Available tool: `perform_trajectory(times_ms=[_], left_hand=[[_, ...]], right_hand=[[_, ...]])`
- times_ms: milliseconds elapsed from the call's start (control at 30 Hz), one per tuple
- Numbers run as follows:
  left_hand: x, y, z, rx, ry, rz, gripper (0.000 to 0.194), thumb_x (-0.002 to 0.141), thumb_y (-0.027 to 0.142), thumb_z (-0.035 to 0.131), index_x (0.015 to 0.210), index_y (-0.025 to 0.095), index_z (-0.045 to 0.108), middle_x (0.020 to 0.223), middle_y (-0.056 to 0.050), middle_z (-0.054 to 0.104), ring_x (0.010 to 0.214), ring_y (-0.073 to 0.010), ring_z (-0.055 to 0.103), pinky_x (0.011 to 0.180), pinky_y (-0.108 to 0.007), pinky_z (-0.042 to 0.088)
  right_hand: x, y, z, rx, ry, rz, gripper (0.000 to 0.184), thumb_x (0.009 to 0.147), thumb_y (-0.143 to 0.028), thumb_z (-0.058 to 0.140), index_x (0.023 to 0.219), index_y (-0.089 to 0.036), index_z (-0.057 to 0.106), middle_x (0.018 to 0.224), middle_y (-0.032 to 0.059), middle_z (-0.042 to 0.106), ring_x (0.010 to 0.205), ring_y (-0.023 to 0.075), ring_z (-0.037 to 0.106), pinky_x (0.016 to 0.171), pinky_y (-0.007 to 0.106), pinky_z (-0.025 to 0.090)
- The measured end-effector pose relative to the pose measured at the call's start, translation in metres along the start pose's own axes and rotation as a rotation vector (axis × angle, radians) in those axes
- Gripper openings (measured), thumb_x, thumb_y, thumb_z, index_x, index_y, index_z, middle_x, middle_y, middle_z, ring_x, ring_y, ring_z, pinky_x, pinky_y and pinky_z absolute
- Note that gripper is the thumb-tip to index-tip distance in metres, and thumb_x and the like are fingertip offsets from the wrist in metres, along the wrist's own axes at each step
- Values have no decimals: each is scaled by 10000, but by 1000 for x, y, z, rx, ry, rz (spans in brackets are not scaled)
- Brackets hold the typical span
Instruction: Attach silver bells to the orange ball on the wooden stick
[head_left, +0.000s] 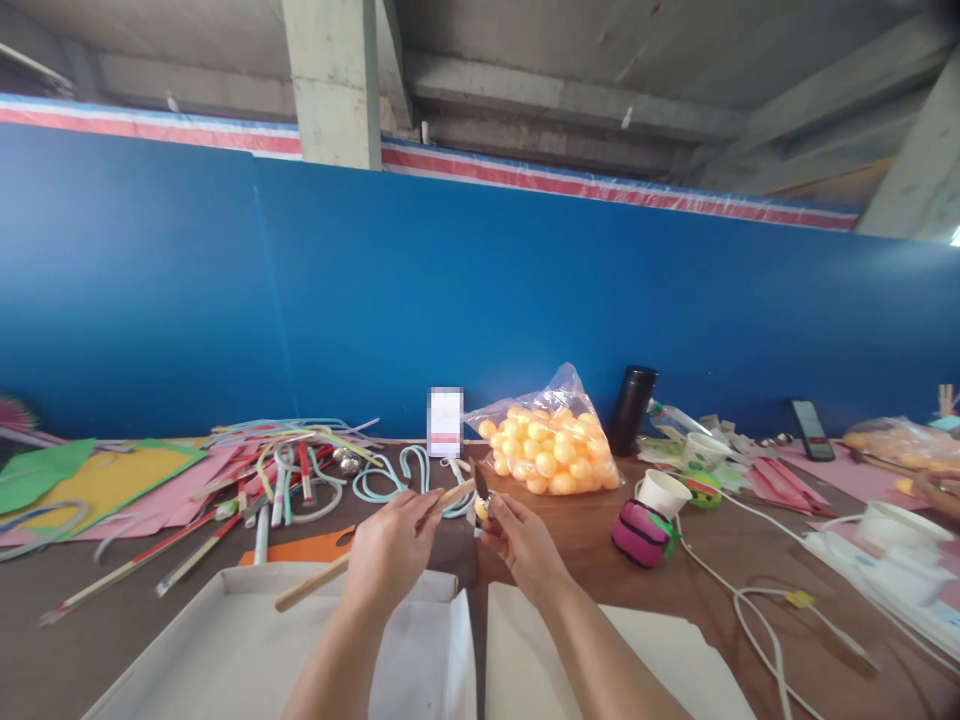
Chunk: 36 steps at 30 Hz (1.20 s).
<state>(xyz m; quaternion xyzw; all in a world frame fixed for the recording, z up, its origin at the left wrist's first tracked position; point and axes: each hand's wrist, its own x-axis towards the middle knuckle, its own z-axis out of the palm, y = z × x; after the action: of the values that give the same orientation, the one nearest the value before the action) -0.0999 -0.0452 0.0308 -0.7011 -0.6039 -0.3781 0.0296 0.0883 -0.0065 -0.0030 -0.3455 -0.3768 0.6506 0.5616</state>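
My left hand (394,548) is closed round a wooden-handled tool (315,586) whose dark blade tip (481,483) points up between the hands. Pinched in the fingertips of my right hand (521,540) is a small orange ball (482,508), which touches the blade tip. Both hands hover above two white trays, the left one (225,640) under the handle and the right one (675,660) under my right forearm. A clear bag of orange balls (550,440) lies just beyond the hands.
Coloured tubes and sticks (300,470) and paper sheets (97,480) litter the left of the brown table. A black flask (632,410), white paper cups (663,492), a pink pouch (641,532), white cables (757,610) and a phone (811,430) sit at right, with a blue wall behind.
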Motion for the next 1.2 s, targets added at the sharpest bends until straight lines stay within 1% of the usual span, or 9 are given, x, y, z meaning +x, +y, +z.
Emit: perform_trajectory(times_ms=[133, 300, 433, 600, 800, 867, 933, 1133, 1200], left_hand=[[1, 0, 0, -39, 32, -70, 304, 840, 317, 481, 1109, 308, 623, 880, 4, 651, 704, -116, 611, 573, -200, 401], [1, 2, -1, -33, -50, -53, 287, 831, 298, 496, 1079, 320, 640, 865, 9, 651, 719, -122, 612, 594, -209, 393], [1, 2, -2, -45, 0, -96, 310, 849, 314, 479, 1129, 312, 612, 897, 2, 646, 709, -115, 602, 600, -209, 388], [1, 1, 1, 35, -15, -7, 280, 838, 300, 507, 1084, 317, 639, 844, 6, 651, 688, -130, 603, 570, -225, 365], [1, 9, -6, 75, 417, -85, 337, 859, 324, 488, 1171, 264, 603, 929, -42, 657, 791, -163, 604, 603, -241, 369], [1, 12, -9, -20, 506, -105, 362, 862, 313, 482, 1204, 245, 577, 961, -56, 648, 819, -169, 597, 609, -237, 383], [0, 17, -12, -188, 507, -120, 365, 862, 314, 475, 1204, 231, 572, 965, -66, 639, 798, -167, 594, 622, -237, 408], [1, 29, -22, -967, 259, -354, 304, 808, 403, 545, 1013, 190, 618, 657, -4, 577, 506, -111, 511, 492, -230, 424], [2, 30, -24, -1255, 203, -417, 314, 782, 405, 584, 1012, 192, 605, 671, 7, 569, 507, -97, 504, 473, -220, 421]], right_hand=[[0, 1, -1, 28, 6, 2, 291, 713, -416, 718, 843, -156, 696, 763, 21, 628, 657, 111, 581, 591, 198, 537], [0, 3, -2, 65, -17, 15, 288, 717, -414, 719, 822, -148, 678, 751, 13, 636, 658, 104, 598, 593, 193, 543], [-1, 1, -2, 104, -39, 11, 294, 744, -405, 701, 863, -138, 673, 782, 24, 657, 655, 93, 602, 601, 181, 548], [-3, -1, -2, 134, -71, 8, 278, 756, -390, 695, 863, -135, 668, 784, 24, 660, 649, 90, 604, 592, 183, 553], [-5, -4, -1, 153, -55, 13, 273, 733, -381, 722, 857, -144, 666, 785, 23, 668, 677, 103, 623, 601, 195, 546], [-9, -7, 1, 177, -89, 28, 288, 749, -384, 707, 891, -138, 664, 802, 41, 676, 700, 115, 636, 613, 201, 545], [-13, -12, 4, 218, -153, 58, 303, 797, -380, 658, 962, -127, 655, 847, 64, 685, 719, 116, 645, 620, 196, 543], [-23, -21, 9, 327, -305, 159, 326, 873, -309, 577, 1116, -94, 600, 903, 76, 681, 735, 97, 651, 631, 159, 539], [-22, -20, 7, 341, -320, 169, 330, 877, -304, 572, 1120, -82, 596, 910, 79, 677, 749, 97, 651, 643, 153, 534]])
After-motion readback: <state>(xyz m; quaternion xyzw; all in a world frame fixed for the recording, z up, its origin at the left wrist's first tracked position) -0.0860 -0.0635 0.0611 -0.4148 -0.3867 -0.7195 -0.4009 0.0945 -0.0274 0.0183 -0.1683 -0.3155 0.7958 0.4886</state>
